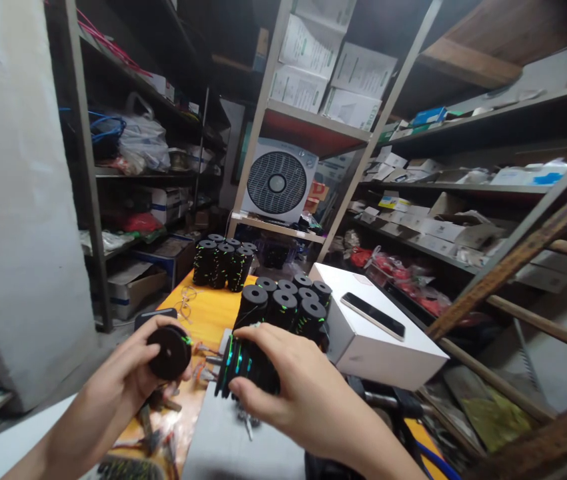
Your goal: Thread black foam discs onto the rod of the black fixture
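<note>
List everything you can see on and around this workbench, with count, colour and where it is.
single spool: one, black, held in the left hand
stack of spools: one lying stack, black with green marks, under the right hand
standing spool stacks: two clusters, black, mid and far table
table: one, orange, centre
box: one, white, right of the spools
phone: one, dark, lying on the box
fan: one, white, on the shelf behind
cartons: several, white, top shelf
left hand: fingers closed round the single spool
right hand: fingers gripping the lying stack
</note>
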`<state>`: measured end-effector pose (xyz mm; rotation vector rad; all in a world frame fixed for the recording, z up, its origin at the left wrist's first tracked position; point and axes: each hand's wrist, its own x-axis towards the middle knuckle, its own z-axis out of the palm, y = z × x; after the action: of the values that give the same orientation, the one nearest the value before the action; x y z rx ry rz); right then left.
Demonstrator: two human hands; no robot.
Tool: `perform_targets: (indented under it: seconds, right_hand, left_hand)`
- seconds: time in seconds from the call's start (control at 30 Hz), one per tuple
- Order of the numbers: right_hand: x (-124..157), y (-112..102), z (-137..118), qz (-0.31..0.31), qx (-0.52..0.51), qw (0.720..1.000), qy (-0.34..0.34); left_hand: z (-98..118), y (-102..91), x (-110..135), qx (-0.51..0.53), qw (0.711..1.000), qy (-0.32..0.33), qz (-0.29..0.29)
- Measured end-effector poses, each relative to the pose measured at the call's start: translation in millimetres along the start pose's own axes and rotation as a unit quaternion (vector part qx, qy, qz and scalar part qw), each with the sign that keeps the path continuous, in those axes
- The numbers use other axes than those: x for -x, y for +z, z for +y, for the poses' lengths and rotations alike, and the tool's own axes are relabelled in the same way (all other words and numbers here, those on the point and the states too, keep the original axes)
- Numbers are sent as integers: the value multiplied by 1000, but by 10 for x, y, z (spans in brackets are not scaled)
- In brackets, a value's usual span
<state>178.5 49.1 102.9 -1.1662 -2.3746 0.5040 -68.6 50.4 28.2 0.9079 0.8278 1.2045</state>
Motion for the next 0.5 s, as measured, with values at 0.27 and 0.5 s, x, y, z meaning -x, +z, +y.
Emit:
perform_targets:
  seconds: [0.27, 0.5]
  right_hand:
    - [19, -8, 0, 5, -1, 1000, -4]
    - [10, 2, 12, 8, -10, 1000, -12]
  left_hand:
    - [-64, 34, 33, -83, 989, 112, 58]
    - [-30, 73, 108, -51, 991, 112, 52]
